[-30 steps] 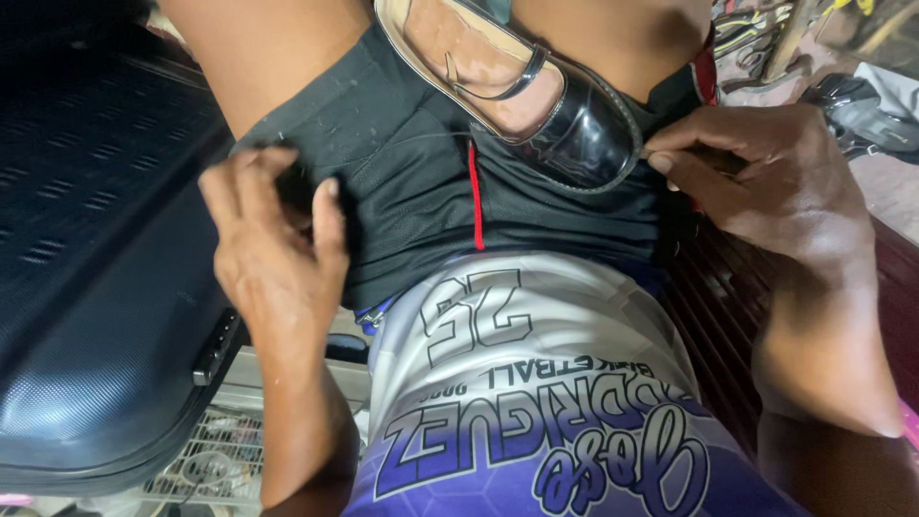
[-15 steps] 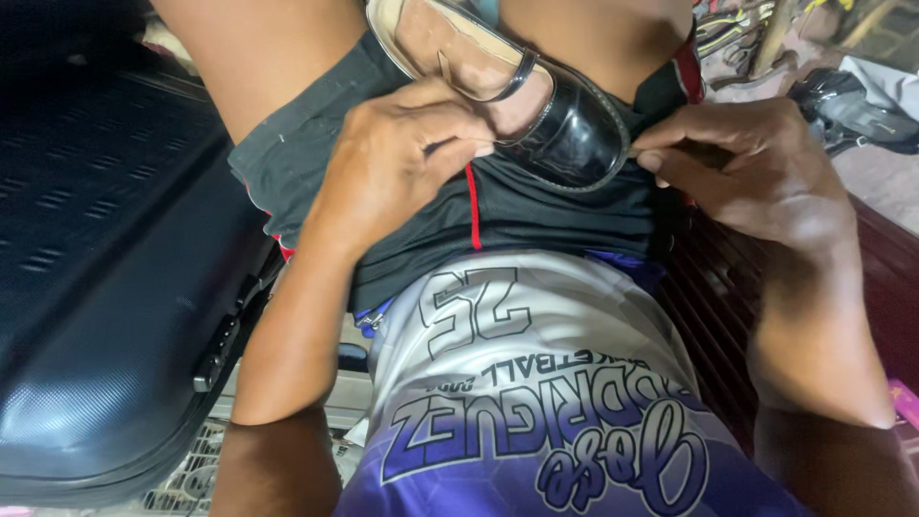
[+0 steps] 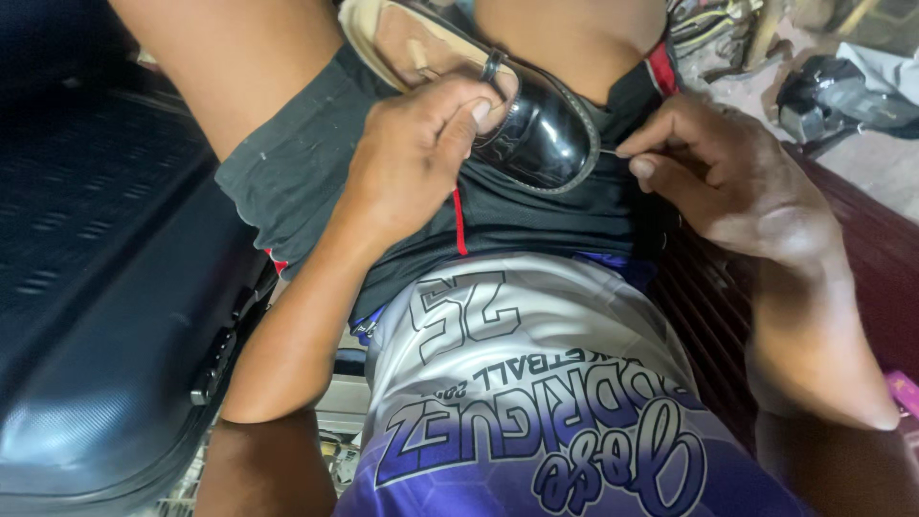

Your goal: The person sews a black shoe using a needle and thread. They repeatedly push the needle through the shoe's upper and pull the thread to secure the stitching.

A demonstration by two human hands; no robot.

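A glossy black shoe (image 3: 536,129) lies in the person's lap between the thighs, its long axis running diagonally, toe toward the lower right and tan insole showing at the upper left. The left hand (image 3: 416,158) grips its upper with curled fingers (image 3: 479,103). The right hand (image 3: 737,182) pinches a thin needle (image 3: 609,151) at the toe's edge.

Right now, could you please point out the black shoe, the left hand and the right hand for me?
black shoe (image 3: 546,144), head view, on its glossy black toe.
left hand (image 3: 421,153), head view, on the back of the hand.
right hand (image 3: 737,182), head view, on the back of the hand.
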